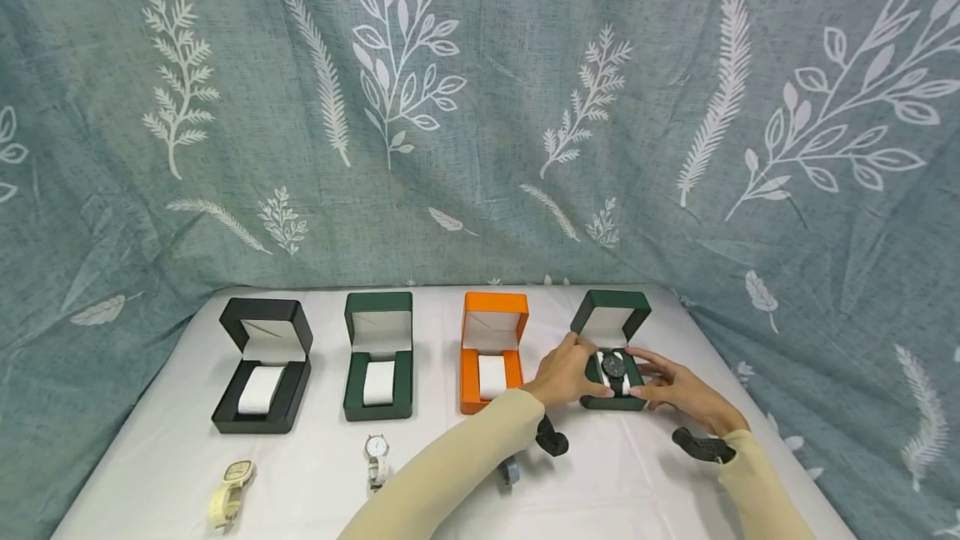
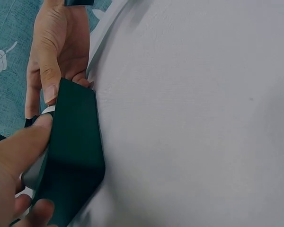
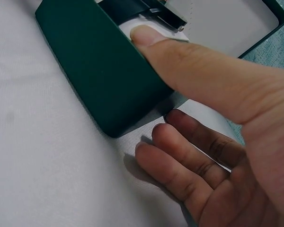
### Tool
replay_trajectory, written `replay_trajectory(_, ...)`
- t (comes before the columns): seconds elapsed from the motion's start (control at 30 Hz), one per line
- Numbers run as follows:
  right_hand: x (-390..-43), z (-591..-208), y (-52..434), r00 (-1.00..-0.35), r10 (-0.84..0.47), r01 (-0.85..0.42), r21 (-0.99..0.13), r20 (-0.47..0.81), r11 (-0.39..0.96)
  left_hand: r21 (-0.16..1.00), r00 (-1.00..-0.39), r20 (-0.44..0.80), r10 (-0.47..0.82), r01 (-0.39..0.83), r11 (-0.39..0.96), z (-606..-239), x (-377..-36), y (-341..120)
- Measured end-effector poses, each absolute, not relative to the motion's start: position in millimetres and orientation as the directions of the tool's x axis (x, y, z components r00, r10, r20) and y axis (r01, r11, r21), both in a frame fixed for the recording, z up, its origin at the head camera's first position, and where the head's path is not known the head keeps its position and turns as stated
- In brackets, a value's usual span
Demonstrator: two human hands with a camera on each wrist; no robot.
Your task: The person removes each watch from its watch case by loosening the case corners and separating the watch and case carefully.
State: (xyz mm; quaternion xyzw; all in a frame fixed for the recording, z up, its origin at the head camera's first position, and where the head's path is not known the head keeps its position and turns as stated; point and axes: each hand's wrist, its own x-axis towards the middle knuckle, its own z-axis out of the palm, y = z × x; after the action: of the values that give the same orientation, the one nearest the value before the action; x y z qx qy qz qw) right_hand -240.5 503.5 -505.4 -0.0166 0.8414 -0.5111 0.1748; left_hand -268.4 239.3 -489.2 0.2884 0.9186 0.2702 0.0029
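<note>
Head view: 4 open watch boxes stand in a row on the white tabletop (image 1: pixel 675 473), before a leaf-printed backdrop (image 1: pixel 480 107).
Rightmost box: the dark green watch box (image 1: pixel 611 357) holds a black watch (image 1: pixel 614 367) on its white cushion, lid up.
Left hand (image 1: pixel 564 373): fingers curled on the box's left side; grip grasping the box.
Right hand (image 1: pixel 675 390): at the box's right side, thumb reaching onto it.
Other boxes: a black box (image 1: pixel 262 365), a second green box (image 1: pixel 378 357) and an orange box (image 1: pixel 491 352), each with a bare white cushion.
Loose watches: a cream watch (image 1: pixel 231 490) and a white-strapped watch (image 1: pixel 377 457) lie near the front edge.
Left wrist view: left thumb (image 2: pixel 28 142) lies over the box wall (image 2: pixel 75 156); right hand (image 2: pixel 57 52) touches the far end.
Right wrist view: right thumb (image 3: pixel 180 52) presses the cushion edge over the box wall (image 3: pixel 99 71), beside the watch strap (image 3: pixel 146 9); the other fingers (image 3: pixel 180 161) rest straight on the tabletop, so this grip is released.
</note>
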Motion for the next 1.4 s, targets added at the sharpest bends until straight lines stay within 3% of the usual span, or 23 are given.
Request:
replay_trajectory(0.33, -239.9, -505.9, 504.9, -0.937, -0.201, 0.161, -0.863, -0.287, 0.479, 0.451, -0.820, 0.082, 0.567, 0.537, 0.713, -484.4, -272.3, 243.3)
replay_trajectory(1.4, -240.5, -505.8, 502.6, -0.938, -0.203, 0.152, -0.862, -0.280, 0.484, 0.524, -0.863, -0.016, 0.505, 0.423, 0.739, -477.0, -281.7, 252.6)
